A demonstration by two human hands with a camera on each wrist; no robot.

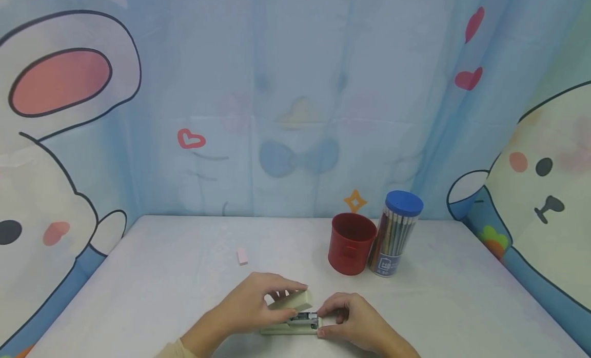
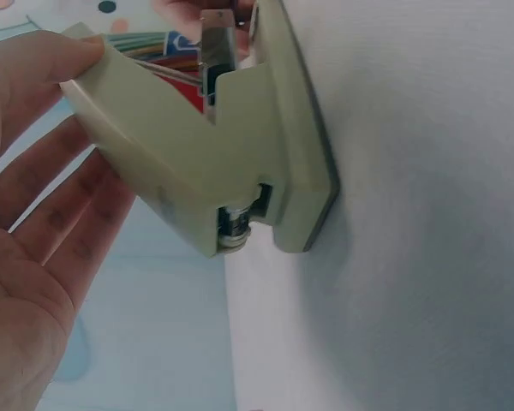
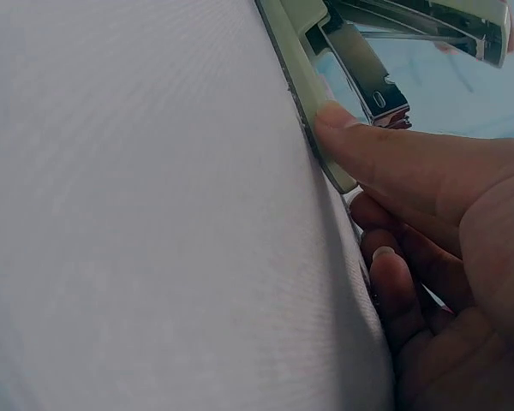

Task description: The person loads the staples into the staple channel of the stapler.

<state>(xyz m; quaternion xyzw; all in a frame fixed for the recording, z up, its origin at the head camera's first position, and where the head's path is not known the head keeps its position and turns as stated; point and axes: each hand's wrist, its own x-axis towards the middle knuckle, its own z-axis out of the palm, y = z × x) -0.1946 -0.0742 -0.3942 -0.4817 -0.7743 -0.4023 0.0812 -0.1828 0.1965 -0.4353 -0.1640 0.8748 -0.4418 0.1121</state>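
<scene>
A pale green stapler (image 1: 291, 330) lies on the table with its top cover (image 1: 301, 300) raised at an angle. My left hand (image 1: 251, 304) grips that cover; the left wrist view has the thumb and fingertips on the cover (image 2: 154, 128), near its free end. The metal staple magazine (image 3: 370, 73) shows between cover and base. At the base's front end my right hand (image 1: 357, 321) pinches the stapler, its thumb lying along the base (image 3: 304, 94) in the right wrist view. The undersides of the right fingers are partly hidden there.
A red mug (image 1: 349, 250) stands behind the hands to the right. Leaning close beside it is a clear tub of pencils (image 1: 392, 240) with a blue lid. A small pink eraser-like block (image 1: 242, 256) lies further left on the white table (image 1: 175, 265). A printed curtain (image 1: 295, 65) hangs behind.
</scene>
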